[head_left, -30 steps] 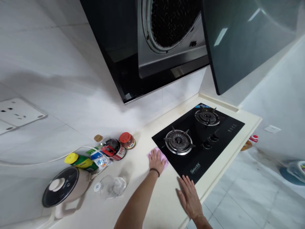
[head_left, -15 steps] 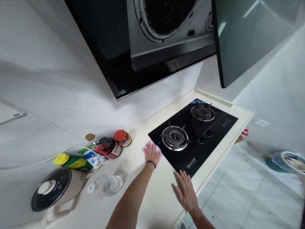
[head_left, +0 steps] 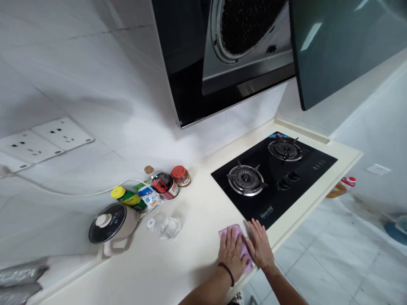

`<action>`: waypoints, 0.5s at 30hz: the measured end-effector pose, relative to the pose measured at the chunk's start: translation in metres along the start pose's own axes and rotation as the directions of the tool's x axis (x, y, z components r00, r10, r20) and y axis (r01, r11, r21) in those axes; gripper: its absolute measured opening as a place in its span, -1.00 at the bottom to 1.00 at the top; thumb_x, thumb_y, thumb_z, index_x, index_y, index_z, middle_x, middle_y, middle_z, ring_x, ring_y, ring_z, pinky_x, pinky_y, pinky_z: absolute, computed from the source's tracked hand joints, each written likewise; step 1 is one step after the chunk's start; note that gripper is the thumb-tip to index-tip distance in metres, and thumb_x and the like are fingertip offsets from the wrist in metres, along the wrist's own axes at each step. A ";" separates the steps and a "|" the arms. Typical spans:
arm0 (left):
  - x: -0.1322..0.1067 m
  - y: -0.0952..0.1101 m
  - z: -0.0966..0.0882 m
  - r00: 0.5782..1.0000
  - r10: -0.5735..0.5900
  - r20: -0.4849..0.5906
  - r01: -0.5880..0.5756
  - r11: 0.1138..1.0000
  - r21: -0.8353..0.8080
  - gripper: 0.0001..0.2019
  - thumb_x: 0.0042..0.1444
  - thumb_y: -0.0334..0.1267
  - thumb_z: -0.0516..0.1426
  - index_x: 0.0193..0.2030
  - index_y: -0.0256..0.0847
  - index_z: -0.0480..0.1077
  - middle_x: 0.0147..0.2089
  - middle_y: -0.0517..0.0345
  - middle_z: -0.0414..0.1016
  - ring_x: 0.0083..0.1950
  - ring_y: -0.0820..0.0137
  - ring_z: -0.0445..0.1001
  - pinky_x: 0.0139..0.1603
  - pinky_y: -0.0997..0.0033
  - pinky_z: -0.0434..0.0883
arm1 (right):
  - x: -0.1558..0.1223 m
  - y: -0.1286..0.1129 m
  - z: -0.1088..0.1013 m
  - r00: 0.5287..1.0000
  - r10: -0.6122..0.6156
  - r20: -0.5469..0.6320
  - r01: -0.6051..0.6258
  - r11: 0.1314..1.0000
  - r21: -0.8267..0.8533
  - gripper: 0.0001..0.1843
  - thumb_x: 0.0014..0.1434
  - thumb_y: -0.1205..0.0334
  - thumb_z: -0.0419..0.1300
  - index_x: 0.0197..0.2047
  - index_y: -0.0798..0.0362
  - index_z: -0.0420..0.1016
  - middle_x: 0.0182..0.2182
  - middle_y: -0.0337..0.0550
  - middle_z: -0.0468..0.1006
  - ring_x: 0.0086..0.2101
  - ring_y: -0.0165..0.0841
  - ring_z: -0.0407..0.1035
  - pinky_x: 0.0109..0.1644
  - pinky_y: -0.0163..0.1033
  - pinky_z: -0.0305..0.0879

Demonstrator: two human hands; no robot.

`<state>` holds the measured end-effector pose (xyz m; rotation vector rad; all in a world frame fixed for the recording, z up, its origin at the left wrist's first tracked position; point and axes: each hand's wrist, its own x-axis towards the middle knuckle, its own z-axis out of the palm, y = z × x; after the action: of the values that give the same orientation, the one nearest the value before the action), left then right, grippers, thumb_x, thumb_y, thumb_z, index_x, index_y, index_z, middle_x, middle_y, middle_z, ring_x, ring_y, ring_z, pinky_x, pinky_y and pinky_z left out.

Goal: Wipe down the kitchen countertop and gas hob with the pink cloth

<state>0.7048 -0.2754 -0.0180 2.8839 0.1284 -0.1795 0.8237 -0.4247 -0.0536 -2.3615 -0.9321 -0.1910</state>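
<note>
My left hand (head_left: 231,253) lies flat, fingers stretched out, on a pink cloth (head_left: 233,232) near the front edge of the cream countertop (head_left: 197,220). A dark band circles that wrist. My right hand (head_left: 261,247) rests flat beside it, fingers spread, touching the cloth's right side and pointing toward the front corner of the black glass gas hob (head_left: 273,178). Neither hand grips anything.
Against the wall stand a red-lidded jar (head_left: 180,175), a dark bottle (head_left: 163,185), a yellow-capped green bottle (head_left: 127,197) and a pot with a glass lid (head_left: 112,222). A clear glass container (head_left: 165,226) lies nearby. A range hood (head_left: 229,63) hangs above. Wall sockets (head_left: 44,140) sit left.
My left hand has drawn the pink cloth back from beside the hob's burner to the counter's front edge, next to my right hand. The view has shifted left.
</note>
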 end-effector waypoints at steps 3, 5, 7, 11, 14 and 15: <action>-0.031 -0.022 -0.005 0.993 -0.117 0.032 0.119 0.991 -0.061 -0.14 0.31 0.18 -0.06 0.61 -0.11 -0.29 0.66 -0.06 -0.33 0.64 -0.05 -0.31 0.57 -0.31 -0.16 | 0.000 0.000 0.001 1.000 0.007 -0.006 -0.007 1.000 -0.001 -0.21 0.39 -0.06 0.04 0.57 -0.12 -0.13 0.49 0.00 0.11 0.43 0.02 0.02 0.47 0.32 0.00; -0.051 -0.043 -0.009 0.970 -0.241 0.030 0.242 0.968 -0.063 -0.15 0.31 0.19 -0.04 0.61 -0.12 -0.22 0.66 -0.06 -0.31 0.63 -0.07 -0.27 0.57 -0.29 -0.13 | 0.000 0.000 0.001 1.000 0.014 -0.010 -0.014 1.000 0.002 -0.23 0.40 -0.06 0.02 0.57 -0.12 -0.11 0.48 -0.01 0.12 0.43 0.02 0.04 0.47 0.31 -0.01; -0.074 -0.067 -0.013 0.925 -0.380 0.001 0.380 0.924 -0.031 -0.19 0.31 0.13 -0.01 0.60 -0.13 -0.14 0.65 -0.06 -0.25 0.63 -0.07 -0.24 0.57 -0.27 -0.12 | 0.001 0.000 0.002 1.000 0.017 -0.013 -0.017 1.000 0.007 -0.25 0.40 -0.05 0.00 0.57 -0.12 -0.10 0.48 -0.01 0.13 0.42 0.02 0.05 0.47 0.30 -0.03; -0.133 -0.114 -0.021 0.767 -0.638 -0.073 0.642 0.763 0.077 -0.32 0.37 -0.07 -0.06 0.58 -0.20 -0.03 0.64 -0.10 -0.18 0.63 -0.02 -0.23 0.56 -0.20 -0.13 | 0.001 0.000 0.003 1.000 0.016 -0.022 -0.015 1.000 0.022 -0.27 0.41 -0.06 -0.05 0.56 -0.09 -0.07 0.48 0.00 0.12 0.43 0.01 0.04 0.49 0.29 -0.07; -0.187 -0.146 -0.027 0.581 -0.803 -0.134 0.813 0.565 0.137 -0.34 0.41 -0.09 -0.16 0.58 -0.29 -0.04 0.62 -0.17 -0.12 0.63 0.03 -0.19 0.56 -0.15 -0.08 | 0.002 0.002 0.006 0.999 0.011 -0.033 -0.010 0.999 0.034 -0.26 0.40 -0.09 -0.06 0.55 -0.08 -0.04 0.48 0.01 0.13 0.42 0.02 0.04 0.49 0.30 -0.08; -0.204 -0.155 -0.029 0.503 -0.850 -0.155 0.862 0.483 0.150 -0.34 0.41 -0.08 -0.19 0.58 -0.29 -0.05 0.61 -0.16 -0.08 0.62 0.05 -0.16 0.55 -0.13 -0.05 | 0.002 0.002 0.007 0.999 0.009 -0.037 -0.008 0.999 0.038 -0.26 0.40 -0.10 -0.06 0.55 -0.07 -0.03 0.48 0.02 0.13 0.42 0.02 0.05 0.49 0.30 -0.09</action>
<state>0.4905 -0.1329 -0.0007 2.7018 1.6872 -0.2880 0.8260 -0.4207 -0.0599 -2.3188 -0.9003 -0.2118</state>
